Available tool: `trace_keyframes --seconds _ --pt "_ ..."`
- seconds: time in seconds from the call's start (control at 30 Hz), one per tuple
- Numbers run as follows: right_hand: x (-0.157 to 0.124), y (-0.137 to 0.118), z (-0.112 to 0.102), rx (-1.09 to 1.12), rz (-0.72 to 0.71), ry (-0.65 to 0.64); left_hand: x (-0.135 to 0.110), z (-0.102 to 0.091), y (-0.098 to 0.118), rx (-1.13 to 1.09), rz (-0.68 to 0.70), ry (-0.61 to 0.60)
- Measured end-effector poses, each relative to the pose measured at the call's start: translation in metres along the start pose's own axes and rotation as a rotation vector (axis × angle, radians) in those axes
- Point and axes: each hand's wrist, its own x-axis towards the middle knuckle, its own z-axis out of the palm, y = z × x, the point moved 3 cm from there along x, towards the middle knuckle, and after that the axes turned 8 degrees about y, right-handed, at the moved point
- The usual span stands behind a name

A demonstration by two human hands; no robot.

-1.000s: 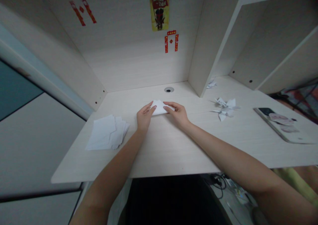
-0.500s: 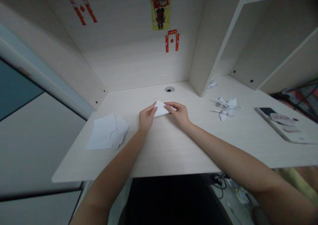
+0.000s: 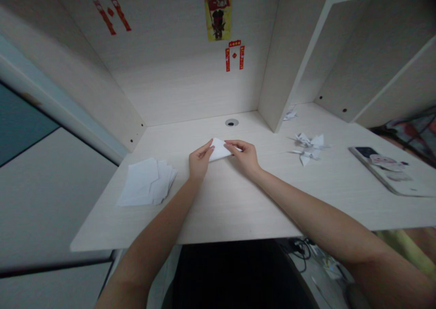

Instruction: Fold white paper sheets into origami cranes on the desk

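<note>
A small folded sheet of white paper (image 3: 219, 150) is held between both hands over the middle of the desk. My left hand (image 3: 200, 161) pinches its left end between thumb and fingers. At the other end my right hand (image 3: 245, 155) grips the right side, its fingertips covering that corner. To the left lies a loose stack of white paper sheets (image 3: 145, 181). Several folded white paper figures, like origami cranes (image 3: 309, 147), rest on the right side of the desk.
A phone in a case (image 3: 388, 170) lies at the far right of the desk (image 3: 225, 209). Behind the hands is a round cable hole (image 3: 232, 122). An upright divider panel (image 3: 286, 59) stands at back right, with another folded white paper (image 3: 290, 114) beside its foot.
My left hand has shifted very slightly left with its end of the paper. My right hand keeps its grip, and the view has tilted a little.
</note>
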Motion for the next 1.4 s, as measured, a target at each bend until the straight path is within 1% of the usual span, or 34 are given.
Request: trace_keyframes --seconds 0.07,0.2,0.43,0.77,0.83,0.97,1.07,1.23,1.4 --pt "0.0 0.0 0.0 0.003 -0.005 0.0 -0.001 0.0 0.002 0.009 0.016 0.005" --pt "0.0 0.001 -0.001 -0.003 -0.001 -0.001 -0.001 0.0 0.002 0.01 0.001 0.005" --pt "0.0 -0.001 0.0 0.001 -0.012 -0.011 0.0 -0.001 0.002 0.022 0.004 0.048" --pt "-0.001 -0.001 0.001 0.011 0.017 -0.016 0.0 -0.001 0.001 0.016 0.014 0.03" --pt "-0.001 -0.001 0.002 0.043 0.049 -0.031 0.001 -0.002 0.001 0.004 0.013 0.044" --pt "-0.001 0.003 0.005 0.124 0.146 -0.075 0.002 -0.005 0.002 -0.007 0.013 0.115" --pt "0.0 0.005 0.005 0.152 0.179 -0.09 0.004 -0.007 0.003 -0.017 0.017 0.155" --pt "0.002 0.007 0.004 0.198 0.239 -0.051 0.006 -0.01 0.003 -0.033 0.046 0.215" --pt "0.002 0.011 0.005 0.24 0.311 -0.03 0.007 -0.01 0.002 -0.037 0.076 0.22"
